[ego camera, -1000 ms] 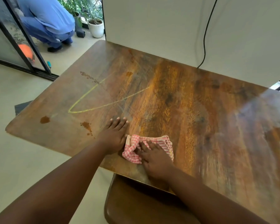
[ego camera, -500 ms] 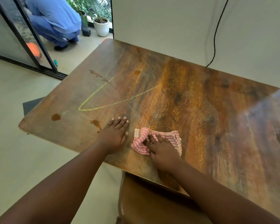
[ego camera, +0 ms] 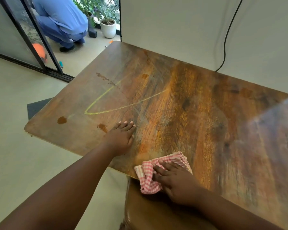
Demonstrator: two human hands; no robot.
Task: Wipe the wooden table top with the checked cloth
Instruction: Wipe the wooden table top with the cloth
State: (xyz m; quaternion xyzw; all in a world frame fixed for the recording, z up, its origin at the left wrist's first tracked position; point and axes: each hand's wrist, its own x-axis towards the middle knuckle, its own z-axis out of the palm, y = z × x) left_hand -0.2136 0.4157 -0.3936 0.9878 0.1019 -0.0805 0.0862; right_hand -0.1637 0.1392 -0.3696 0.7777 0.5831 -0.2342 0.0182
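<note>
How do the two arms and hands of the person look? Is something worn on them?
Both forearms are bare, with no sleeves in view. The left hand and the right hand wear no gloves; no ring, watch or bracelet shows. The left fingernails look pale.

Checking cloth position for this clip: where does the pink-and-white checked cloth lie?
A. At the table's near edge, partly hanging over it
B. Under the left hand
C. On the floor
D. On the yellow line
A: the pink-and-white checked cloth, under the right hand, overhangs the wooden table top's near edge.
</note>
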